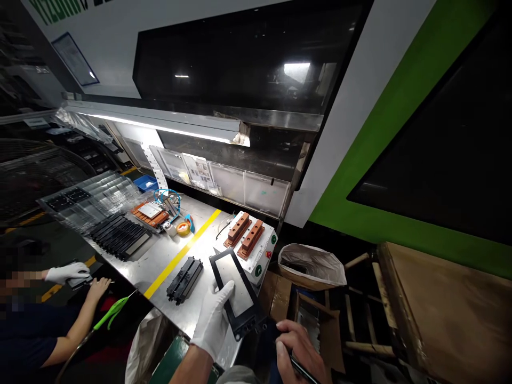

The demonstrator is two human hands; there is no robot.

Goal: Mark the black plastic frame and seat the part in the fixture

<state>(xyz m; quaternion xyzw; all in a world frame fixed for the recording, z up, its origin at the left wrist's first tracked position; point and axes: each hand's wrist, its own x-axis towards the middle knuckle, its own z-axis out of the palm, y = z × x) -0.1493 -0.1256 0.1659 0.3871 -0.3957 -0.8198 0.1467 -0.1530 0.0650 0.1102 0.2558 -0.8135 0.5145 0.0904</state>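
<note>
I am gripping the black frame [236, 290] in my gloved left hand [214, 320], tilted up over the table [168, 256] edge so its flat face shows. My bare right hand [298, 349] is pinching a dark tool [302, 369] just beside the frame's lower end.

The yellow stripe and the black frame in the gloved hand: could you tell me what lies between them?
A small stack of black parts on the steel table, seen in the head view.

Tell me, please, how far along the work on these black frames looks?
A row of black frames lies lined up on the table, seemingly finished. The gloved left hand holds one frame; the bare right hand grips a tool. Another black part waits nearby.
</note>
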